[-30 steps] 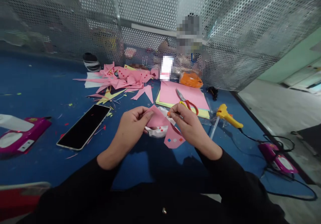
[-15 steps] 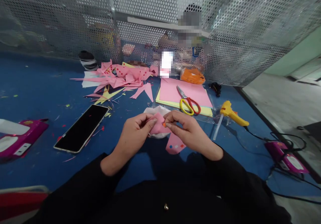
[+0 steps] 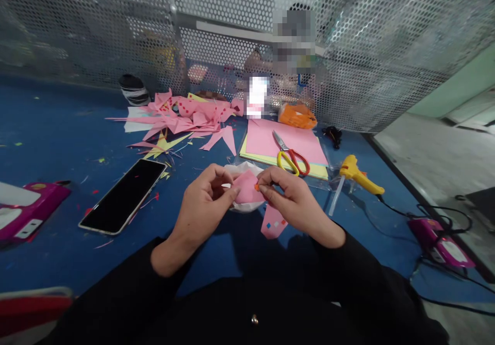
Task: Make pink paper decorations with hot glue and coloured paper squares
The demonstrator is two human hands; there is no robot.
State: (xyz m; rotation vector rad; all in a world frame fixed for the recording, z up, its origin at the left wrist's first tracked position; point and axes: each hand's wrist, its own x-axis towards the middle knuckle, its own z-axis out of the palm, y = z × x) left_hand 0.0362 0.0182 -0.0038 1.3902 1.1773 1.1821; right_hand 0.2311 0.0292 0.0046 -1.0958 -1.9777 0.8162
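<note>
A small pink paper piece (image 3: 246,188) is pinched at its left edge by my left hand (image 3: 201,206), thumb against fingers. At the paper's right edge, my right hand (image 3: 296,198) has its thumb and fingertips closed on a tiny orange piece (image 3: 257,186), which looks to touch the paper. Beneath both sits a white, crumpled-looking shallow dish or wrapper (image 3: 244,209); its contents are mostly hidden by the paper. Below my right hand lies a pink paper strip (image 3: 274,222) with small blue, white and red squares on it, partly covered by the hand.
Scissors (image 3: 292,162) rest on pink and yellow sheets (image 3: 259,136). Rightward lie a yellow glue gun (image 3: 359,175) and a corded purple power strip (image 3: 441,242). A phone (image 3: 126,195), pink paper scraps (image 3: 189,120) and another purple device (image 3: 36,208) are leftward. Perforated metal panels (image 3: 224,4) rise behind.
My left hand has shifted slightly left and its index finger is raised more. More of the pink paper shows between the hands. The orange piece has moved slightly right, still pinched.
</note>
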